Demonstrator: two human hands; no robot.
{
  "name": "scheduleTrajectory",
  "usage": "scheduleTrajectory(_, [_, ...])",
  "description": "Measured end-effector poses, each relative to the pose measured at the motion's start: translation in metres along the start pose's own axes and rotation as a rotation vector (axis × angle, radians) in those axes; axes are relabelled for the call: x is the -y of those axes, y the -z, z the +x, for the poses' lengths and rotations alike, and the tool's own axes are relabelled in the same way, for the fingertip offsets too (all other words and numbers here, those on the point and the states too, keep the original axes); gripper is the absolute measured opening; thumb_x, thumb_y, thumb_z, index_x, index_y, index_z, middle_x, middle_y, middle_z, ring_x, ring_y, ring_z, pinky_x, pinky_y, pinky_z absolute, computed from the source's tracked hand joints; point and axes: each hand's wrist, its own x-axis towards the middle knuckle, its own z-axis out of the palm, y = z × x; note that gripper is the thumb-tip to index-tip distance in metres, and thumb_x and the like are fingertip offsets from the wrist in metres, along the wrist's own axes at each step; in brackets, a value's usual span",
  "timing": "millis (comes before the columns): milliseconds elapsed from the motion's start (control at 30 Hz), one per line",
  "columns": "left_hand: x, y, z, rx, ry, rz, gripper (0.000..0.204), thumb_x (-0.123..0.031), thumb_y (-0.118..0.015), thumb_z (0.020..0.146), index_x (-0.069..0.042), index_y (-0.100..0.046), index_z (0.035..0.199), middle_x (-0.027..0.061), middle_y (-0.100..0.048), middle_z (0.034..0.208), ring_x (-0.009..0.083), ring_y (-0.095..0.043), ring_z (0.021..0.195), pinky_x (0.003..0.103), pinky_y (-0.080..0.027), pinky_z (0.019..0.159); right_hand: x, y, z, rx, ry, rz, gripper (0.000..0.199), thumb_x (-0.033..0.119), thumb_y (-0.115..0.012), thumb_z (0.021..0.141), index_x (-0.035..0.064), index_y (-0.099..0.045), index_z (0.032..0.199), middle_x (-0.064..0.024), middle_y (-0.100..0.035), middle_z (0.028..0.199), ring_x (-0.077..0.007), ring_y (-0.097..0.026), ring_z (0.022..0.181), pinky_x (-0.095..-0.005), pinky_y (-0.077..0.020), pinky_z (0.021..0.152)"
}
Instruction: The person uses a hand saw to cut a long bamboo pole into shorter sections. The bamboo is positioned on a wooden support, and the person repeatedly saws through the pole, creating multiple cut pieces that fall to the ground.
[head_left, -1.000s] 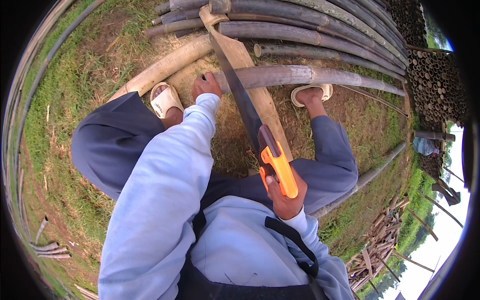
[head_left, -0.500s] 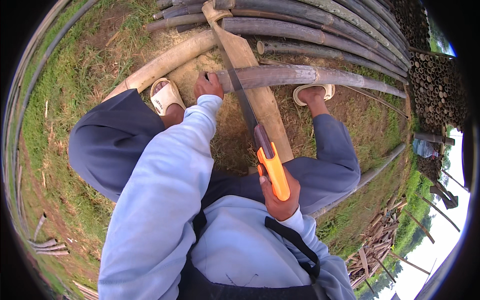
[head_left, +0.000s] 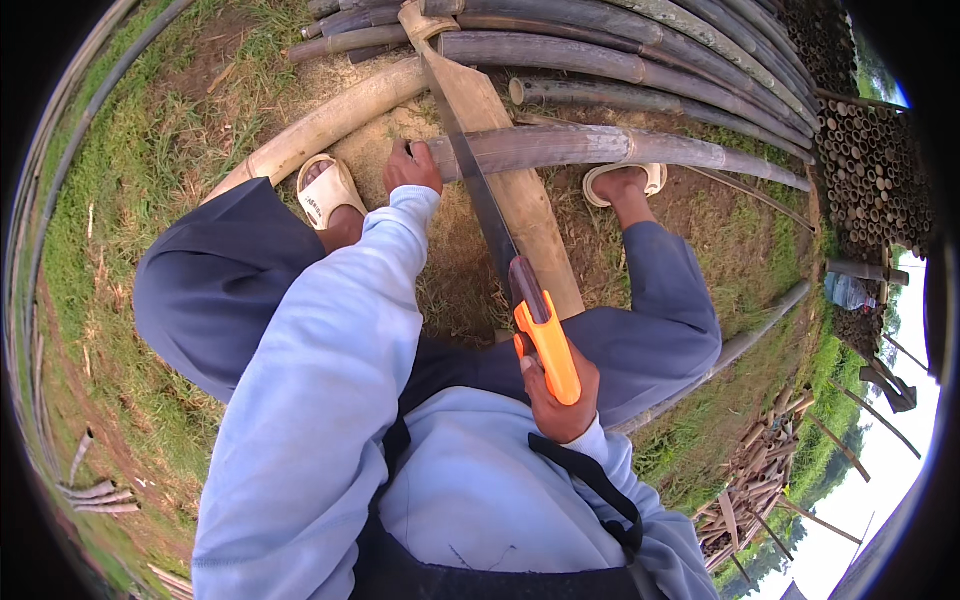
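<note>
My right hand [head_left: 566, 402] is closed around the orange handle [head_left: 548, 350] of a hand saw, thumb along its left side. The long saw blade [head_left: 474, 178] runs away from me and crosses a dark bamboo pole [head_left: 560, 148] near its left end. That pole rests across a wooden plank [head_left: 525, 215] between my legs. At the pole's left end, my left hand [head_left: 412, 168] is closed on it, just left of the blade. How deep the blade sits in the bamboo I cannot tell.
Several dark bamboo poles [head_left: 560, 58] lie side by side beyond the plank. A thick pale pole [head_left: 325, 125] curves behind my left foot. My sandaled feet [head_left: 328, 190] flank the work. Stacked bamboo [head_left: 875, 175] stands at far right, with a heap of bamboo pieces [head_left: 750, 490] nearer.
The saw has slid slightly toward me across the pole. My left hand keeps its hold on the pole's end. The whole view has shifted a little.
</note>
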Motion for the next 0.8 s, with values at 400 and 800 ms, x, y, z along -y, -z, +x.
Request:
scheduleTrajectory(400, [-0.006, 0.006, -0.002, 0.029, -0.017, 0.015, 0.041, -0.035, -0.048, 0.095, 0.003, -0.064, 0.102, 0.0323, -0.067, 0.099, 0.0518, -0.062, 0.094, 0.055, -0.047, 0.084, -0.023, -0.045, 0.140, -0.019, 0.284, 0.062, 0.023, 0.003, -0.063, 0.086, -0.0042, -0.063, 0.108, -0.0118, -0.063, 0.078, -0.0185, -0.062, 0.071, -0.0316, -0.0507, 0.070])
scheduleTrajectory(800, [0.015, -0.027, 0.068, 0.097, 0.845, -0.230, 0.069, -0.050, -0.052, 0.088, 0.009, -0.063, 0.123, 0.0291, -0.060, 0.132, 0.0395, -0.059, 0.123, 0.042, -0.044, 0.103, -0.030, -0.054, 0.129, -0.059, 0.276, 0.061, 0.012, 0.005, -0.064, 0.086, -0.0029, -0.060, 0.095, -0.0139, -0.061, 0.074, -0.0232, -0.062, 0.069, -0.0340, -0.0502, 0.068])
